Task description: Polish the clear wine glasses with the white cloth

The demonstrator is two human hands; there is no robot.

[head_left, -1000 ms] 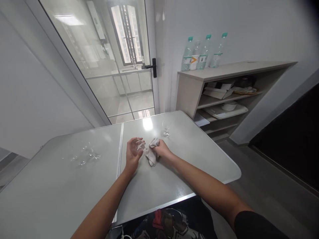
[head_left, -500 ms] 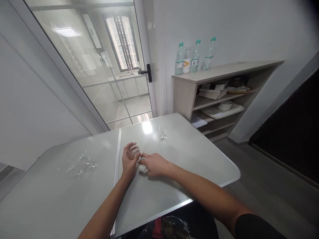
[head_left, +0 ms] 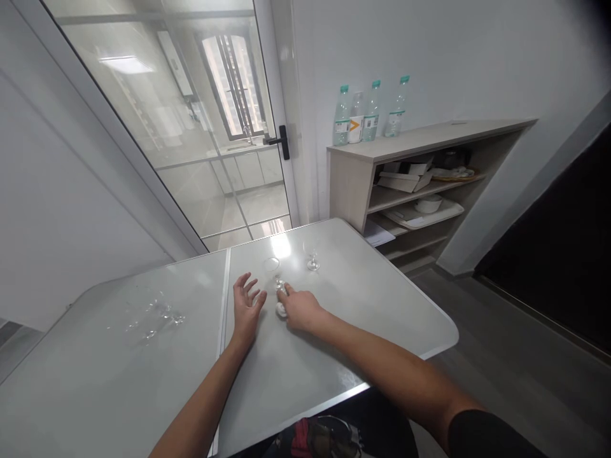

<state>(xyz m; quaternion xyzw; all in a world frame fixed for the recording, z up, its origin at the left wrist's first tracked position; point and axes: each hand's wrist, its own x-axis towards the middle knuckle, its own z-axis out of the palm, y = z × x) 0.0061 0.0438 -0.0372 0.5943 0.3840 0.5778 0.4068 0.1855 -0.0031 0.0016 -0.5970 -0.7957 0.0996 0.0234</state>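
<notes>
My left hand (head_left: 247,304) is open just left of a clear stemmed glass, its fingers spread and curved with nothing in them. The stemmed glass (head_left: 272,263) has its rim away from me and its lower end at the fingertips of my right hand (head_left: 301,309). Those fingers are closed on a white cloth (head_left: 281,310), which is bunched beneath them and against the lower part of the glass. How firmly they grip the glass is partly hidden. A second stemmed glass (head_left: 312,262) stands upright farther back on the table, to the right.
Several clear glass items (head_left: 160,315) are clustered on the left part of the pale table (head_left: 382,305); their outlines are faint. A metal seam (head_left: 225,286) divides the tabletop. Beyond stand a shelf unit (head_left: 351,181) with plastic bottles (head_left: 370,117) on top and a glazed door (head_left: 224,210).
My left hand has let go of the glass and opened. The glass has moved a little away and to the right, along with my right hand and the cloth.
</notes>
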